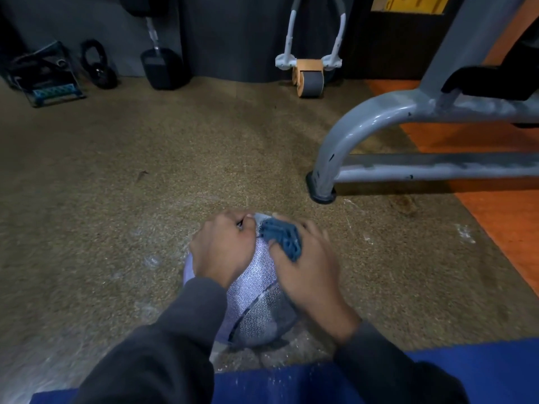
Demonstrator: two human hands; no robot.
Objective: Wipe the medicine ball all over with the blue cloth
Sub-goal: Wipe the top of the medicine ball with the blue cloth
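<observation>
The medicine ball (256, 301) is grey-white with a fine textured pattern and dark seams, and it rests on the speckled brown floor just in front of me. My left hand (223, 249) lies on the ball's upper left side with its fingers curved over the top. My right hand (306, 266) sits on the upper right side and holds the bunched blue cloth (284, 239) against the ball's top. Only a crumpled part of the cloth shows between my fingers. Both dark sleeves hide the ball's near lower edges.
A grey metal bench frame (344, 141) stands to the right, its foot close to the ball. An ab roller (309, 77), a dumbbell (160, 68) and other gear line the back wall. A blue mat (277, 383) lies under me; orange flooring (501, 205) runs along the right.
</observation>
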